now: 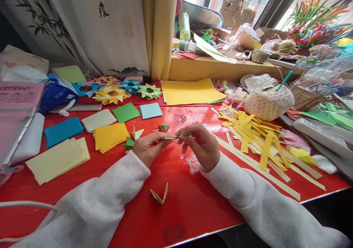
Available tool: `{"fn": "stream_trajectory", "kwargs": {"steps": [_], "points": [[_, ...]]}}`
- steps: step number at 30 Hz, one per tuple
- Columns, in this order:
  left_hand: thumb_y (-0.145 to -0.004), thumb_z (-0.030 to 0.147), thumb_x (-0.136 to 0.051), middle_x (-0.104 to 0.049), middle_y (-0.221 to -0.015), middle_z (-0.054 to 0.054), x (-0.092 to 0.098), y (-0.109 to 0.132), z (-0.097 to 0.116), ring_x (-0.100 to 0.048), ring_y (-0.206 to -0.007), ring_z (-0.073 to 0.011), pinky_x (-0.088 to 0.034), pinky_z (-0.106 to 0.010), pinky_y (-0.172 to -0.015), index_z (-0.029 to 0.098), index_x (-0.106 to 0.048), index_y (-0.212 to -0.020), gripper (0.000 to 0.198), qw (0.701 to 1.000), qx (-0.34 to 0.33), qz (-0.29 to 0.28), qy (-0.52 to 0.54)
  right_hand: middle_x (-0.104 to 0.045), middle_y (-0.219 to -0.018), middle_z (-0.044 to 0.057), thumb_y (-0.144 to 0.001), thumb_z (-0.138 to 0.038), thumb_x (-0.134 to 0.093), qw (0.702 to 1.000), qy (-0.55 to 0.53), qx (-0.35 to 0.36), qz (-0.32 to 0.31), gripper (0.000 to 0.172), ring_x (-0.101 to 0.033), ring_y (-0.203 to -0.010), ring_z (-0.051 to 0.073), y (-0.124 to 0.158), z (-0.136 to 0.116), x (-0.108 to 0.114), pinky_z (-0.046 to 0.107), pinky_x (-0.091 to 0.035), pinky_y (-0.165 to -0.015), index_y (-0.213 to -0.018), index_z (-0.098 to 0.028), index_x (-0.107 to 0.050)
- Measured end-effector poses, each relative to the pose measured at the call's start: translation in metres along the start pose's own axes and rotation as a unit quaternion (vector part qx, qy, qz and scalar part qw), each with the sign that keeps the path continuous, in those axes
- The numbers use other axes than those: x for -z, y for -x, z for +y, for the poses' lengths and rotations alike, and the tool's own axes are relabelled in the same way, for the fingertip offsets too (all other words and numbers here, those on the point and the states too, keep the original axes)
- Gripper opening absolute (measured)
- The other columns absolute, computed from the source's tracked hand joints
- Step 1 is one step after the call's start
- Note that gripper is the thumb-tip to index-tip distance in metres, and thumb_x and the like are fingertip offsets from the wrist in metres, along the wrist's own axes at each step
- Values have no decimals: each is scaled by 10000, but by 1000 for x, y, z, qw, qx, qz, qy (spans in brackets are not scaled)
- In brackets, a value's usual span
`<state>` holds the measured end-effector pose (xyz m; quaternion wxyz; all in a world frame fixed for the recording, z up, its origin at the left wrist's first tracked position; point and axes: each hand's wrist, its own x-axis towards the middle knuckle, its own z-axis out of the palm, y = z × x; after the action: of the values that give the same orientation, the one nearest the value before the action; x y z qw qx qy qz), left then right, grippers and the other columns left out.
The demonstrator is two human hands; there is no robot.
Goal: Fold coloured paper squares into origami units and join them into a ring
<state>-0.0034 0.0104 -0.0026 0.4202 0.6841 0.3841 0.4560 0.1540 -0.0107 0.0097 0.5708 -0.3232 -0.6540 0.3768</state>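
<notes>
Both my hands meet over the middle of a red table [179,204]. My left hand [147,146] and my right hand [202,145] each pinch one end of a small folded green paper piece [176,137], held flat between the fingertips just above the table. White sleeves cover both my arms. A pale folded paper unit [160,195] lies on the table in front of my hands. More small folded units, green and pale [135,135], sit just beyond my left hand, and a green unit [164,127] lies behind the held piece.
Stacks of paper squares lie at left: yellow [110,137], pale yellow [57,159], blue [63,130], green [126,112]. Finished paper stars [111,94] sit at the back, beside a large yellow sheet [190,91]. Yellow paper strips [256,137] spread at right. The windowsill is cluttered.
</notes>
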Motion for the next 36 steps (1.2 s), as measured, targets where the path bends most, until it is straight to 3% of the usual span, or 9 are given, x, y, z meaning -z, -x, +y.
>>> {"fn": "stream_trajectory", "kwargs": {"steps": [16, 24, 32, 36], "points": [[-715, 277, -544, -666, -701, -6, 0, 2, -3, -571, -551, -104, -481, -198, -501, 191, -660, -808, 171, 1000, -16, 1, -24, -543, -828, 17, -782, -126, -449, 999, 24, 38, -8, 130, -560, -668, 100, 4, 1, -2, 219, -520, -470, -864, -204, -513], [-702, 281, -563, -655, -628, -18, -1, 5, -2, -607, -541, -132, -512, -234, -531, 165, -658, -823, 193, 999, 35, 12, -2, -561, -884, 32, -757, -51, -442, 990, 84, 104, -39, 230, -556, -711, 111, 7, 6, 3, 224, -520, -496, -905, -213, -511], [-699, 277, -565, -652, -608, -13, -1, 5, -1, -605, -537, -132, -515, -233, -527, 174, -659, -817, 182, 999, 32, 10, -12, -591, -870, 52, -748, -6, -423, 963, 178, 192, -60, 273, -565, -758, 127, 5, 4, 7, 261, -510, -597, -923, -195, -512], [-706, 276, -557, -653, -609, -11, -1, 5, 0, -607, -546, -132, -516, -232, -540, 172, -658, -824, 187, 999, 34, 9, -19, -588, -854, 35, -756, -39, -444, 974, 159, 153, -46, 229, -572, -728, 119, 5, 6, 5, 251, -510, -576, -900, -206, -507]]}}
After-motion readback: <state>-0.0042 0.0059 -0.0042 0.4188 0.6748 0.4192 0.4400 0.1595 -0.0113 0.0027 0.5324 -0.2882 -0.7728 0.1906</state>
